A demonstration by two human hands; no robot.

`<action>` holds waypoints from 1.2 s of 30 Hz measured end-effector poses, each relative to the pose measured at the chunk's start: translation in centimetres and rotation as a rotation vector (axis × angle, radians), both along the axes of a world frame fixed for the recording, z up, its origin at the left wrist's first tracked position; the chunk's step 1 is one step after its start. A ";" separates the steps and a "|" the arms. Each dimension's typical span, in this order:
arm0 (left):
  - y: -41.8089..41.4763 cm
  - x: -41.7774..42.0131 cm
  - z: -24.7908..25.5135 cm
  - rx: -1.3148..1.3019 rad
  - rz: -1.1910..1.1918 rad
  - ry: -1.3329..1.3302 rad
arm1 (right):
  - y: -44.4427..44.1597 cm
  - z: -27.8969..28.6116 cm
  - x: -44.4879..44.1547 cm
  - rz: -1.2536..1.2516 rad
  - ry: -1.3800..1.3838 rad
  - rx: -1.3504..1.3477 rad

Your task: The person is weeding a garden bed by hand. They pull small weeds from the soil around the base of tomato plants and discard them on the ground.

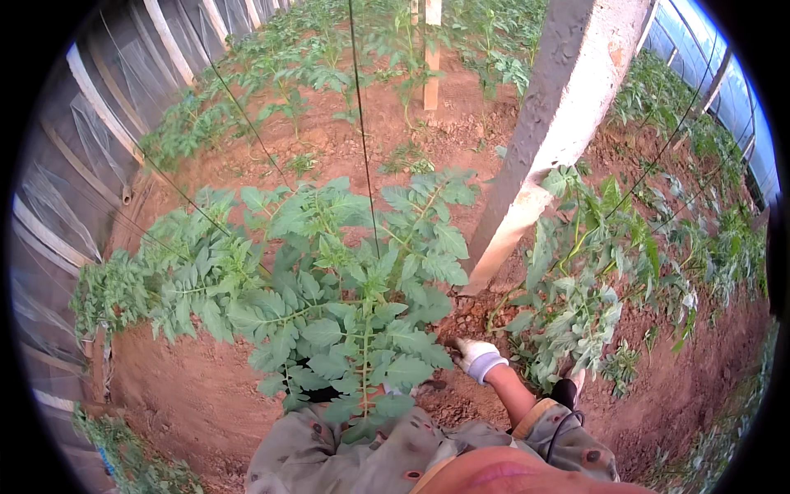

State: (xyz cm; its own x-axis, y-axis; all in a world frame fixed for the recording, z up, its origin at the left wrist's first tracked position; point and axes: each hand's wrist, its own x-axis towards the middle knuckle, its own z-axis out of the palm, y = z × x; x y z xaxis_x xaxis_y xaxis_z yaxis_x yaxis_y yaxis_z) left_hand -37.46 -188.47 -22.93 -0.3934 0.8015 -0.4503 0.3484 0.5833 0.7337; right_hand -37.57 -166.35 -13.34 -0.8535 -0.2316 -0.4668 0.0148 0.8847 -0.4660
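My right hand point(474, 354), in a pale work glove with a lavender cuff, reaches low beside a leafy tomato plant point(366, 309). The dirt-darkened fingertips are at the edge of its leaves, close to the reddish soil point(466, 395). Whether they pinch anything is not clear. Foliage covers my left hand almost wholly; only a small pale patch, perhaps its glove cuff point(393, 389), shows between the leaves above my lap. A dark string point(363, 123) runs down to the plant's top.
A thick concrete post point(543, 142) leans just beyond my right hand. To the right, tomato plants point(574, 296) sprawl over the bed. More plants point(327, 62) grow in rows ahead. Plastic sheeting and pale poles point(105, 105) line the left; blue film point(685, 43) is at right.
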 end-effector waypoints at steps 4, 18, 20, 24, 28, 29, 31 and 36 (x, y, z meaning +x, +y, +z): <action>-3.8 -1.8 4.6 -0.122 -0.195 0.226 | -4.2 1.3 1.1 -0.002 0.068 0.165; -12.6 6.2 12.8 0.580 0.313 0.220 | -14.9 23.5 6.6 -0.429 1.343 -0.864; -12.4 6.0 14.1 0.588 0.322 0.206 | -15.2 24.3 7.0 -0.086 1.063 0.297; -8.4 3.2 15.4 0.715 0.322 0.336 | -9.4 17.7 6.2 -0.262 0.786 0.518; -6.9 -1.8 17.4 0.890 0.553 0.047 | -8.5 14.0 6.5 -0.186 0.940 0.309; -6.0 -3.1 18.4 1.036 0.652 -0.229 | -8.6 14.0 6.6 -0.195 0.924 0.276; -4.3 -6.8 19.4 1.140 0.802 -0.419 | -8.8 14.1 7.3 -0.214 0.916 0.209; 0.9 -11.9 20.4 0.990 1.022 -0.625 | -5.9 11.9 6.6 -0.265 1.004 0.137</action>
State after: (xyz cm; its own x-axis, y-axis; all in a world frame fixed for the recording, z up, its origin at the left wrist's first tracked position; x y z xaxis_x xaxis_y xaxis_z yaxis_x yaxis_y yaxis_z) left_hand -49.35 -187.59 -2.56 -0.8969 0.3853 -0.2169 -0.3783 -0.4147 0.8276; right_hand -31.01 -172.22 -1.43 -0.8789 0.0211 0.4766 -0.1219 0.9559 -0.2672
